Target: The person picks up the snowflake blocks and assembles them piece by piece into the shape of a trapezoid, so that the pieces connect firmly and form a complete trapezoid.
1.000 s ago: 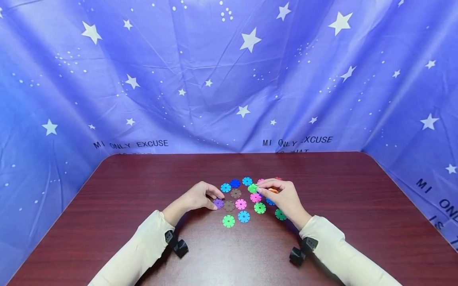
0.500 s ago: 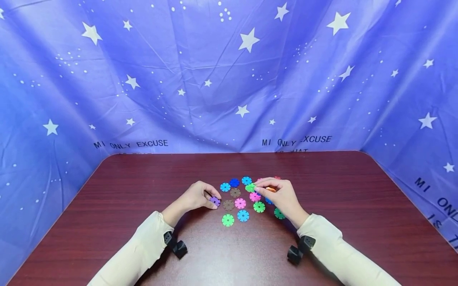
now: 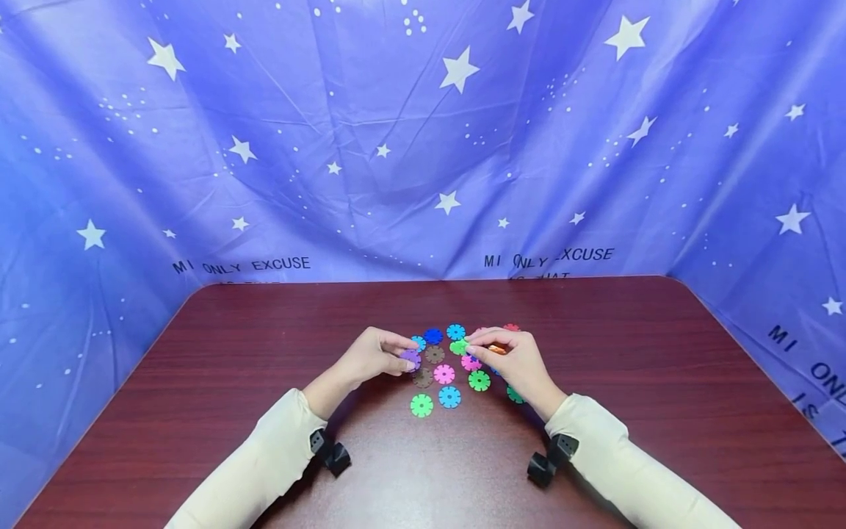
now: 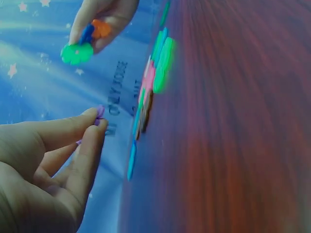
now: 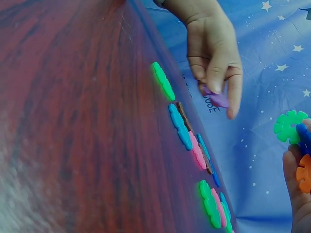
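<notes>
My left hand (image 3: 370, 360) pinches a purple notched plastic disc (image 3: 411, 360) between thumb and fingers, held above the table. In the left wrist view only a bit of that purple disc (image 4: 100, 112) shows past the fingertips. My right hand (image 3: 522, 360) holds a joined cluster of interlocking discs. Its green disc (image 5: 286, 127) sticks out toward the left hand, with a blue disc (image 5: 303, 138) next to it and an orange disc (image 5: 304, 174) nearer the palm. A gap separates the purple disc from the cluster.
Several loose discs lie flat between and below the hands, among them a light green disc (image 3: 421, 405), a light blue disc (image 3: 449, 397), a pink disc (image 3: 444, 374) and a dark blue disc (image 3: 432, 336). A red disc (image 3: 512, 328) lies behind the right hand on the brown table (image 3: 264, 316).
My left hand has picked the purple disc up off the table and brought it up and to the right. My right hand has shifted slightly left with its cluster.
</notes>
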Available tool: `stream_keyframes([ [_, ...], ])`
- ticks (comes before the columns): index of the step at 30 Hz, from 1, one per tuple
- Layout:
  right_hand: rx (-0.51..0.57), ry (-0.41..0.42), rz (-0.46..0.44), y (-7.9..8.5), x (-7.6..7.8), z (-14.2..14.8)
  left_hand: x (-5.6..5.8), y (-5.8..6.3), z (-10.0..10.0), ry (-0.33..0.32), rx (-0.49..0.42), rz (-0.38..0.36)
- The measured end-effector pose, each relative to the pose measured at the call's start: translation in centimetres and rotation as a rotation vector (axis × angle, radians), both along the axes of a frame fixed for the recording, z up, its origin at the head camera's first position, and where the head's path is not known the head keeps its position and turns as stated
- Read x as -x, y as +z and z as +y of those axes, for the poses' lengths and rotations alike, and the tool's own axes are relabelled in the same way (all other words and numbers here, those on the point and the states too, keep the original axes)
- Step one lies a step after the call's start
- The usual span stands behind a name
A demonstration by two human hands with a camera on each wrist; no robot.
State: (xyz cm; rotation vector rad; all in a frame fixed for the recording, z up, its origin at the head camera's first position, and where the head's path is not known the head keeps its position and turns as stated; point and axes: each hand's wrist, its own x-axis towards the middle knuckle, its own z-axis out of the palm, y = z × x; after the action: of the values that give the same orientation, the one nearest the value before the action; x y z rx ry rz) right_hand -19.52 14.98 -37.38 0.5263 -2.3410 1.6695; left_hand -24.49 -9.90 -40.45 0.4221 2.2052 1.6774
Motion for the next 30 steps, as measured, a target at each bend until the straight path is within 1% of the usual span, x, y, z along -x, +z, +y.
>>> stream_keyframes([
  [4,0.004,0.007,0.010,-0.2,0.2,0.0,-0.2,0.7,1.3,0.009,-0.022,0.011],
  [7,0.008,0.009,0.026,-0.3,0.3,0.1,-0.3,1.2,2.2,0.024,-0.070,-0.001],
  [11,0.019,0.014,0.032,-0.4,0.4,0.0,-0.6,2.0,3.2,0.074,-0.167,-0.055],
  [14,0.017,0.009,0.028,-0.4,0.4,0.0,-0.7,2.3,3.7,0.111,-0.204,-0.098],
  [18,0.010,0.002,0.031,-0.3,0.4,0.0,-0.7,2.5,4.2,0.141,-0.217,-0.124],
  [25,0.003,0.020,0.049,-0.4,0.3,0.1,-0.9,2.4,5.0,0.145,-0.205,-0.120],
  [30,-0.024,0.026,0.032,-0.3,0.2,0.1,-1.0,2.4,5.3,0.153,-0.192,-0.119],
])
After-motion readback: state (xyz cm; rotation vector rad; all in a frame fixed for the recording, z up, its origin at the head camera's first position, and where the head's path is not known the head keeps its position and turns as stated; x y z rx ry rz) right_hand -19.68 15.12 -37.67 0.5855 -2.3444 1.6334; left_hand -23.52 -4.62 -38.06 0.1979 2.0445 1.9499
